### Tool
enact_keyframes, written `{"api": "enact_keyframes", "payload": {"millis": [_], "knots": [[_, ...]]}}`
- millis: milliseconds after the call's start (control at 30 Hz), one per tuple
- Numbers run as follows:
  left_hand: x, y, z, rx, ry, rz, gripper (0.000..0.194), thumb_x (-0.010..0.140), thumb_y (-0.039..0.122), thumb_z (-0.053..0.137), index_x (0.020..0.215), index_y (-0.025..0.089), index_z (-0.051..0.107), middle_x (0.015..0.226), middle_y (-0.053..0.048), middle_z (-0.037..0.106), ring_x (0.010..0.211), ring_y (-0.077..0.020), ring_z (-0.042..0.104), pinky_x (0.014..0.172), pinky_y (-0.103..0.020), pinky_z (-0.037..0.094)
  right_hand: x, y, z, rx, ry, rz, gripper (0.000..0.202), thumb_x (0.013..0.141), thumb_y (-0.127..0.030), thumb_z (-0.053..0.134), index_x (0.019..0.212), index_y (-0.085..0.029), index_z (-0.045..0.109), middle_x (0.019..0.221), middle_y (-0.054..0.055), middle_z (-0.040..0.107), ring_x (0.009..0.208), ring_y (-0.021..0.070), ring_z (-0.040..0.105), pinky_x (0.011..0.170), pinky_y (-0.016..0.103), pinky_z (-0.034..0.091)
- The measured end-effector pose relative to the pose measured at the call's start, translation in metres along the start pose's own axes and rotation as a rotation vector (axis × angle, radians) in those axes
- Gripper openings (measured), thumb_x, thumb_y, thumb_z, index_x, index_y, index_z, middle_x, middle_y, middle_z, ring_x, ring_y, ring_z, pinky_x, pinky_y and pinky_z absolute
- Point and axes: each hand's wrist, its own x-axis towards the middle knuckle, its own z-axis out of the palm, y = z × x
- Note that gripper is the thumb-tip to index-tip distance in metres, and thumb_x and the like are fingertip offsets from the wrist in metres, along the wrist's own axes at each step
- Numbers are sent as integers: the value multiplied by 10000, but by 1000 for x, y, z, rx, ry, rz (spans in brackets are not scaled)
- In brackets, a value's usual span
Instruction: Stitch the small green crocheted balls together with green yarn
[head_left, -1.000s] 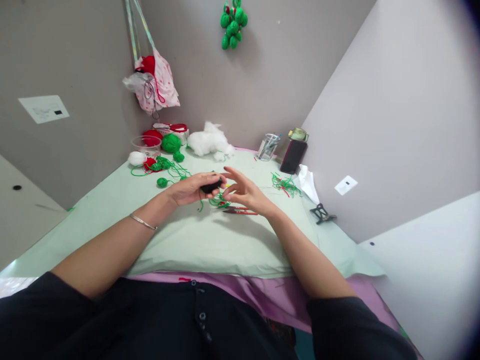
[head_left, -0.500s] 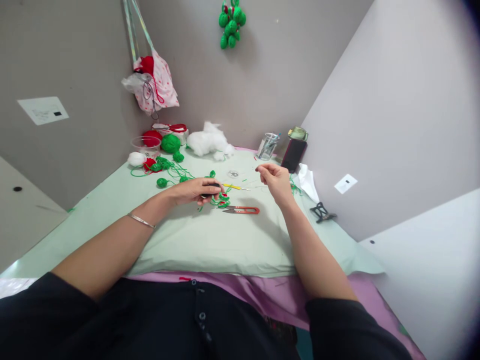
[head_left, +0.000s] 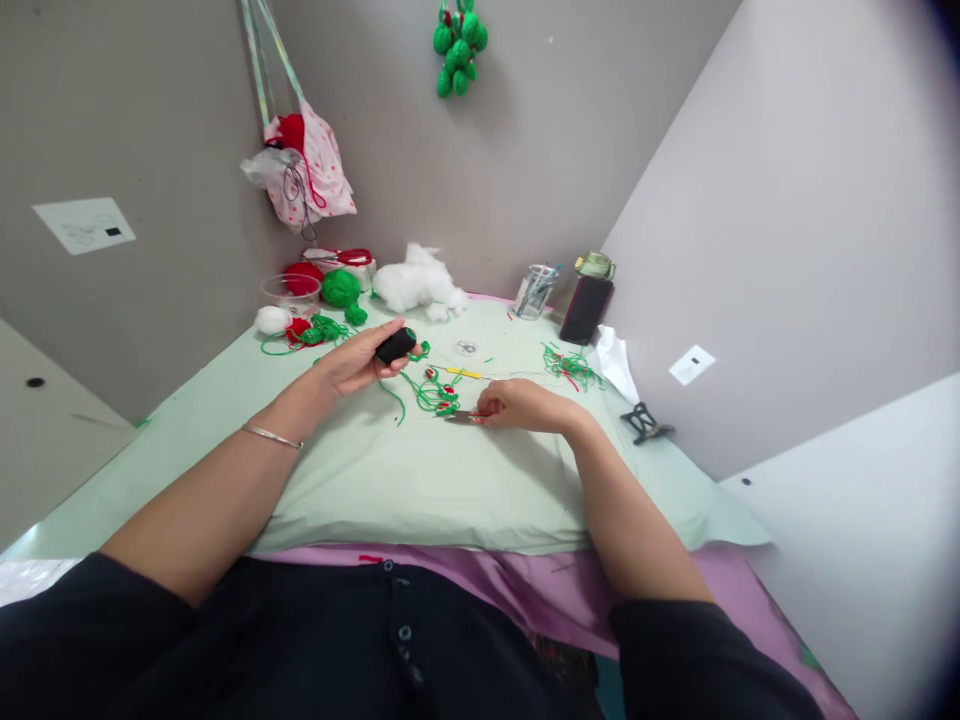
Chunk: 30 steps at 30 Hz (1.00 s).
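My left hand (head_left: 358,362) holds a black spool of thread (head_left: 396,345) between thumb and fingers, above the cloth-covered table. Low over the table, my right hand (head_left: 517,405) has its fingers closed at the orange handle of the thread snips, whose grey blades (head_left: 456,417) point left. Just left of the blades lie small green and red yarn pieces (head_left: 439,395) with loose strands. A yellow crochet hook (head_left: 463,373) lies behind the snips. My fingers cover most of the orange handle.
At the back left are a green yarn ball (head_left: 341,288), red yarn (head_left: 304,278) and a clear tub. White stuffing (head_left: 420,280) sits at the back. To the right are a pen cup (head_left: 536,292), a phone (head_left: 587,310), yarn scraps (head_left: 570,368) and a black claw clip (head_left: 643,424).
My left hand has moved back and left, lifting the black spool into view. My right hand has come down and left from above the table to the snips, uncovering the yarn scraps.
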Motion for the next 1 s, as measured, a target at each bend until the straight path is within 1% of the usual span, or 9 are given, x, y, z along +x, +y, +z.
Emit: {"api": "enact_keyframes", "payload": {"millis": [167,333,400,500,567,633,733,867,1000], "knots": [[-2,3,5,-21,49,12,250,918,352,671,869,113,616,827,-98,671,517,-68,514,362,-132,326,-6,9,-10,159,40,8,197,848,-222,495,860,-188,689,725,16,686,625,139,557,615,260,381],[-3,-2,11,82,44,54,306,821,379,771,852,100,649,702,-41,591,507,-72,491,368,-145,305,-9,12,-19,282,265,9,287,886,-229,395,961,-164,665,750,16,633,653,140,520,634,269,380],[-3,-5,12,134,11,54,339,802,415,781,844,99,664,644,-25,553,495,-75,473,376,-157,306,-8,11,-19,287,324,-15,342,925,-295,396,1036,-165,692,791,22,638,696,147,530,661,273,389],[-3,-7,13,184,-18,53,350,794,440,780,827,111,664,610,-16,526,489,-80,460,383,-169,297,-7,10,-17,299,268,-38,441,953,-486,456,1122,-180,724,763,12,639,675,148,521,638,272,372],[-3,-8,14,201,-16,53,349,796,449,774,815,125,647,599,-12,520,484,-81,453,384,-170,287,-5,8,-14,282,290,-3,484,936,-563,501,1125,-187,741,724,5,641,642,145,508,621,274,350],[-4,-9,15,219,-15,51,357,802,464,767,795,139,619,588,-12,523,477,-80,447,385,-170,281,-2,5,-10,238,416,43,467,926,-562,548,1141,-195,742,755,18,675,677,157,548,655,280,362],[-4,-11,17,263,-29,35,387,804,486,762,756,158,563,576,-15,540,465,-81,450,389,-175,296,6,-5,0,145,564,32,367,917,-481,614,1140,-216,736,940,56,729,781,179,616,725,287,395],[-5,-15,21,304,-38,33,419,770,498,794,774,174,530,603,-4,565,455,-84,475,391,-185,326,17,-23,14,-8,599,-22,264,938,-418,612,1093,-238,726,1007,55,712,810,178,632,717,284,388],[-5,-16,23,355,-21,109,449,750,513,811,801,187,506,602,9,579,450,-97,509,392,-197,363,23,-32,22,-73,571,-7,244,947,-413,596,1084,-246,710,1018,55,701,826,186,636,686,284,373]]}}
